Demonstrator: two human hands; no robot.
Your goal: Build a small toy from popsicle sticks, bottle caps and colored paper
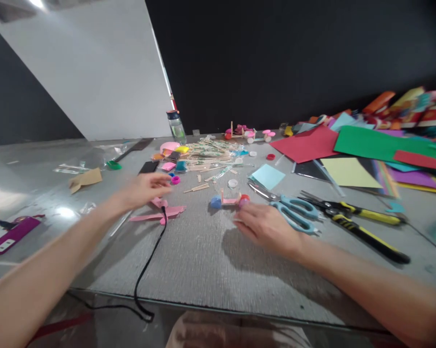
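Observation:
My left hand [145,189] is over the left part of the table, fingers loosely stretched and nothing visible in them. Just below it lies a pink corded tool [163,211] that looks like a glue gun, its black cord running off the front edge. My right hand [266,223] has its fingertips curled at the red end of a small toy car [229,201] with a pink bar and a blue end. The fingers partly hide that end. To the right of this hand lie light-blue scissors [293,210] and yellow-black pliers [355,217].
Wooden sticks [206,154] are heaped at the back, beside a water bottle [176,126]. Coloured paper [351,171] covers the right side. A light-blue sheet [266,176] and a white cap [232,183] lie mid-table. A purple power strip [13,235] is at far left.

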